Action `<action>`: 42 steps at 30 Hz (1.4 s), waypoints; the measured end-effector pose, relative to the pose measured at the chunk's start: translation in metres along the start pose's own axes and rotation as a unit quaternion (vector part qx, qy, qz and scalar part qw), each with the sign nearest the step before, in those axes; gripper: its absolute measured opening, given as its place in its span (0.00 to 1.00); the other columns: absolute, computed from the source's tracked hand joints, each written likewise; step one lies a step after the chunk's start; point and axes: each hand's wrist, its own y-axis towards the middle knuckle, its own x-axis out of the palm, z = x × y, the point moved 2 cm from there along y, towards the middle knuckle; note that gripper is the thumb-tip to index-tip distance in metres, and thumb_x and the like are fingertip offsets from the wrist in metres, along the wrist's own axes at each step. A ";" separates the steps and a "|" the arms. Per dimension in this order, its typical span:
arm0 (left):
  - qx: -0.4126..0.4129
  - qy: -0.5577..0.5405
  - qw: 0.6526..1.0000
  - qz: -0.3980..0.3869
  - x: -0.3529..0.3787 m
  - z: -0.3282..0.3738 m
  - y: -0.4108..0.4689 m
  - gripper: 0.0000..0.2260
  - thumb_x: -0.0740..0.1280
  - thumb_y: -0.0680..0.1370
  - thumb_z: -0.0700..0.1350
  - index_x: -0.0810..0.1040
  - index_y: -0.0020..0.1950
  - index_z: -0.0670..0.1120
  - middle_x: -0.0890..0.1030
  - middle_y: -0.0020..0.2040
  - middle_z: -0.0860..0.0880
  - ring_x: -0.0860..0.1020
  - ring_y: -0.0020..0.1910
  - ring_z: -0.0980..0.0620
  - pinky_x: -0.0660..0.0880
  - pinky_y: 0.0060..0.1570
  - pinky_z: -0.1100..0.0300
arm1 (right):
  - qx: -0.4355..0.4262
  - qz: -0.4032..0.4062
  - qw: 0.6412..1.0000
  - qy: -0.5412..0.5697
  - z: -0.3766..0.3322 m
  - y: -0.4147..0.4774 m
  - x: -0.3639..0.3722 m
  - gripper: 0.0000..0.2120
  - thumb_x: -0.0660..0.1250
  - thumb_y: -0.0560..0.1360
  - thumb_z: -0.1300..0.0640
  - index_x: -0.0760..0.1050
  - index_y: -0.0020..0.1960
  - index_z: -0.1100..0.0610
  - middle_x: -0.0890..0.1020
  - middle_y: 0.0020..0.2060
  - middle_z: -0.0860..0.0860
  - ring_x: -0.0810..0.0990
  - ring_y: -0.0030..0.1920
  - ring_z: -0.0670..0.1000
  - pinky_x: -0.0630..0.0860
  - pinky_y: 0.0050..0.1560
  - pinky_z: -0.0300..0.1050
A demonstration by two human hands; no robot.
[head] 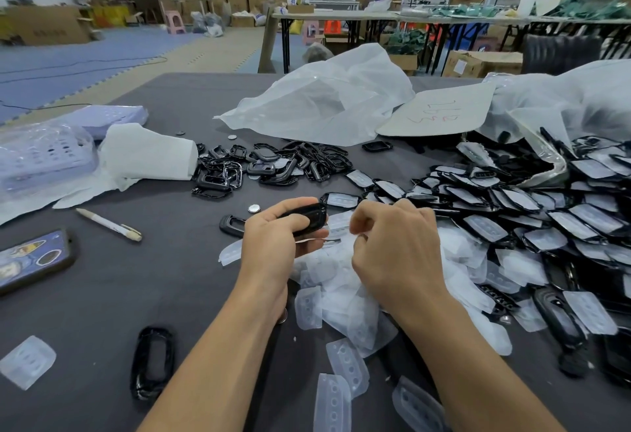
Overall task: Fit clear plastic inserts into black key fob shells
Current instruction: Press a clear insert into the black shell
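Black key fob shell (309,217) is in your left hand (273,240), held above the table (102,312) at centre frame. Thumb and fingers are curled round it, so it's clamped. A clear insert (317,239) shows edge-on just beneath the shell, against your left fingertips. Your right hand (396,250) is just beside it, fingers curled in tight toward the shell's end. Can't tell whether they pinch the insert or hold nothing, because the knuckles block the view.

Under both hands is a loose heap of clear inserts (345,295), spilling toward you. Right of that is a big pile of shells with inserts showing (512,223), running back to a translucent bag (563,100). Beyond your hands is a pile of empty black frames (273,161).

- One black frame (229,225) lies just left of your left hand, with a coin cell (253,208) just beyond it.
- A single black ring-shaped shell (152,361) lies flat on the table near your left forearm.
- A lone insert (27,361) sits at the lower left edge.
- Pen (109,225) and phone (32,259) are to the left, well apart from the work.
- A crumpled white bag (324,100) and a cardboard sheet (440,112) are at the back.
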 end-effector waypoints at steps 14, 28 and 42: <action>0.009 0.014 1.000 -0.012 0.007 -0.005 0.000 0.21 0.60 0.82 0.33 0.90 0.44 0.51 0.89 0.45 0.47 0.88 0.45 0.51 0.82 0.39 0.62 | 0.141 -0.015 0.916 0.374 0.007 0.004 0.008 0.14 0.67 0.78 0.59 0.85 0.42 0.43 0.82 0.33 0.51 0.75 0.32 0.48 0.78 0.36 0.50; 0.020 0.009 0.999 -0.027 0.014 -0.009 -0.002 0.15 0.62 0.82 0.42 0.89 0.48 0.50 0.89 0.45 0.46 0.87 0.45 0.48 0.84 0.43 0.57 | 0.169 -0.074 0.827 0.531 0.005 0.004 0.013 0.09 0.65 0.75 0.71 0.74 0.41 0.58 0.83 0.33 0.55 0.88 0.35 0.58 0.77 0.28 0.42; 0.003 -0.023 0.999 -0.031 0.015 -0.008 -0.005 0.14 0.65 0.78 0.52 0.90 0.45 0.49 0.89 0.47 0.45 0.87 0.46 0.50 0.83 0.46 0.56 | 0.188 -0.037 0.800 0.569 0.008 0.005 0.007 0.14 0.68 0.78 0.64 0.83 0.35 0.58 0.81 0.31 0.56 0.72 0.26 0.49 0.66 0.26 0.36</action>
